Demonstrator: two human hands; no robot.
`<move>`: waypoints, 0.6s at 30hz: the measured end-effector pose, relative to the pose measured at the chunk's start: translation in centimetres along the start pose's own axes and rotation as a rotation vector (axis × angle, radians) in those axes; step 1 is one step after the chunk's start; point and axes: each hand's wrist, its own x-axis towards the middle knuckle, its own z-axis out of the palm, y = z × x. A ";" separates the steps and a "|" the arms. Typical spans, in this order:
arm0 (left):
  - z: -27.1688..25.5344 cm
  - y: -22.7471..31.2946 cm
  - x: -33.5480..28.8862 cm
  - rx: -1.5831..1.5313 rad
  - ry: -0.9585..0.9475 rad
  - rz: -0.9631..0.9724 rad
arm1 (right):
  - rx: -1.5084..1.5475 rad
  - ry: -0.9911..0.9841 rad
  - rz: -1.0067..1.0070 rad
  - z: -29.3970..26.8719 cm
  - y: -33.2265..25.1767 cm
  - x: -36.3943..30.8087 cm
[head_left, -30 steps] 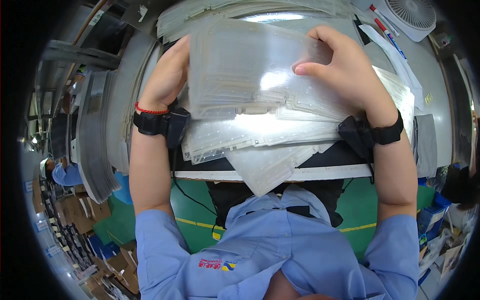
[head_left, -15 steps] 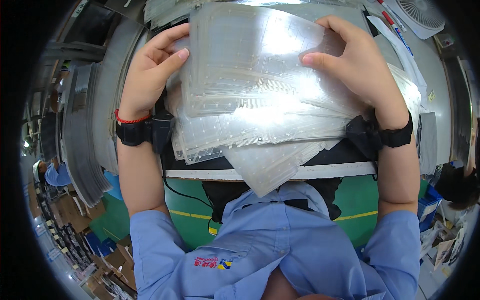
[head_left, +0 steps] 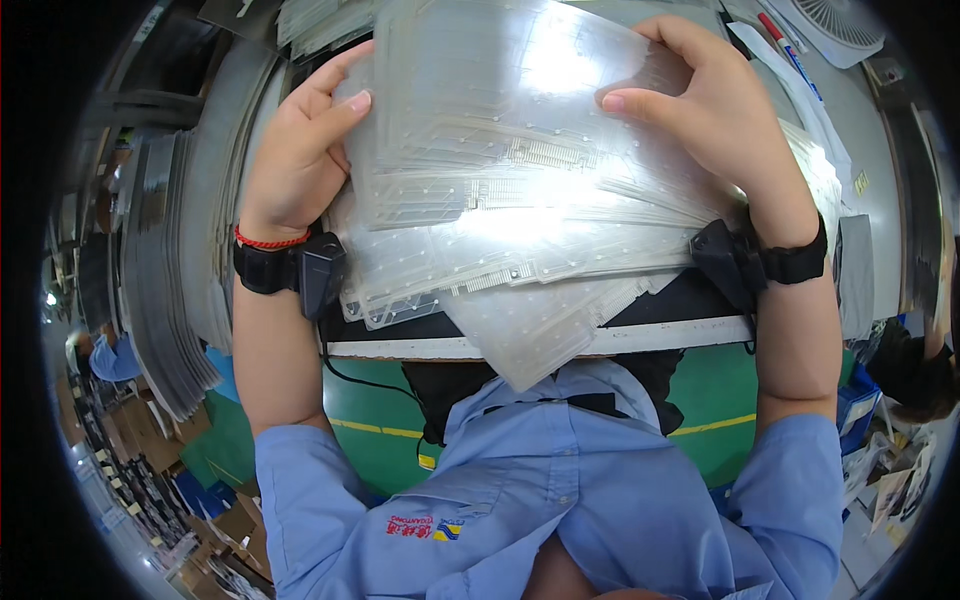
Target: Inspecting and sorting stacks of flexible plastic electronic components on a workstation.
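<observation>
A fanned pile of clear plastic sheets (head_left: 430, 215) printed with fine circuit-like lines lies in front of me, shining under the light. My right hand (head_left: 715, 115) grips the upper sheets at their far right side, thumb on top and fingers partly hidden behind. At the far left edge, my left hand (head_left: 300, 145) is closed on the sheets between thumb and fingers, some fingertips hidden. One sheet (head_left: 525, 340) sticks out at an angle over the table's near edge. Each wrist wears a black strap with a small black box.
Tall stacks of grey sheets (head_left: 165, 270) stand to the left. On the right are a white fan (head_left: 840, 25), a red-capped marker (head_left: 770, 27) and a grey cloth-like piece (head_left: 856, 275). More clear sheets (head_left: 325, 25) lie at the back. The table's white front edge (head_left: 400, 348) runs before me.
My left hand has shifted slightly left and its thumb sits at the sheets' edge. The upper sheets have moved slightly left and away from me. My right hand has barely moved.
</observation>
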 end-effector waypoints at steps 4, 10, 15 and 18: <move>-0.1 -0.1 -0.1 0.072 0.031 0.030 | -0.005 0.108 0.051 -0.9 -2.0 0.2; 0.1 -0.4 0.1 0.052 0.055 0.072 | 0.022 0.121 0.066 -1.2 -1.9 0.2; 0.2 -0.4 0.0 0.051 0.045 0.089 | 0.052 0.108 0.059 -1.5 -2.1 0.2; -0.1 -0.6 0.2 0.026 0.038 0.094 | 0.014 0.137 0.003 -1.1 -0.9 0.1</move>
